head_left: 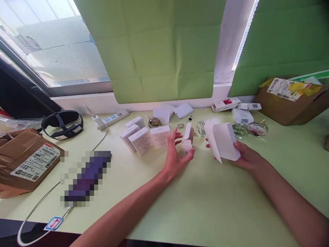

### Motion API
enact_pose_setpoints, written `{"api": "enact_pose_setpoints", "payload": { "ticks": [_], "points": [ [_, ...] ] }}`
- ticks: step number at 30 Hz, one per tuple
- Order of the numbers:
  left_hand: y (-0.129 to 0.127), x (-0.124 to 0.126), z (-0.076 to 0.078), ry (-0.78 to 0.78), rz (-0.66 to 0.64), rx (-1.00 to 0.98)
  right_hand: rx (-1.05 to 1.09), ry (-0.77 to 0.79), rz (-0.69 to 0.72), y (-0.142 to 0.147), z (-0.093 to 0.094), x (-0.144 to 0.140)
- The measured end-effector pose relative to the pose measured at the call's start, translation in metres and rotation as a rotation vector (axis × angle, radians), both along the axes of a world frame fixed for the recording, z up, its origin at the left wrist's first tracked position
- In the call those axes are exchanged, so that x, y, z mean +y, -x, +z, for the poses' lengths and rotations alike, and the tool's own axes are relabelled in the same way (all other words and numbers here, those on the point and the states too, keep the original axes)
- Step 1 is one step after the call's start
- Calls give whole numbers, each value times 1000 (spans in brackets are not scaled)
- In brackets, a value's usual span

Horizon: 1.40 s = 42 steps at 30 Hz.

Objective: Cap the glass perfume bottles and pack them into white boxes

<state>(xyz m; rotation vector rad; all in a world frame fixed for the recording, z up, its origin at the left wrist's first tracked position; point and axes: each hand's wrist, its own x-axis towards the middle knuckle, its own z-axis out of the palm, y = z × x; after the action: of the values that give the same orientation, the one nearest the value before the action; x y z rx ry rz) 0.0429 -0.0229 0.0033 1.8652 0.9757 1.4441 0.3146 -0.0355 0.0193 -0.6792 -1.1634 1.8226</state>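
Both forearms were bare up to the frame's near edge, with no sleeve showing. The left hand [174,154] and right hand [246,156] wore no gloves, rings or watch that I could see. The nails looked short and plain, though small in view.

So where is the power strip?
In the head view, the power strip lies at the back left of the table, under the window, between the black headset and the white boxes.
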Motion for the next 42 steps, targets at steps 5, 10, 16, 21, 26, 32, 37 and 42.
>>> {"api": "enact_pose_setpoints", "payload": {
  "ticks": [5,10,16,21,26,32,37,42],
  "points": [
    [1,-1,-3,95,17,-70,51,8,-3,3,2,-1],
    [3,1,-3,60,-32,-85,85,11,-18,3,-2,0],
    [5,6,-7,-38,-57,-12,-48,68,-244,0,-1,-3],
    [7,4,-4,-97,-76,83,-45,60,-263,0,7,-10],
    [5,2,-3,-41,-114,16,-181,-176,-167,23,48,-6],
    [2,2,0,-13,-189,-92,-613,-523,-2,64,118,11],
    [3,3,2,35,-201,-115,-1012,-677,-124,61,131,15],
    [3,3,3,48,-207,-128,-1067,-720,-151,62,124,17]
  ]
}}
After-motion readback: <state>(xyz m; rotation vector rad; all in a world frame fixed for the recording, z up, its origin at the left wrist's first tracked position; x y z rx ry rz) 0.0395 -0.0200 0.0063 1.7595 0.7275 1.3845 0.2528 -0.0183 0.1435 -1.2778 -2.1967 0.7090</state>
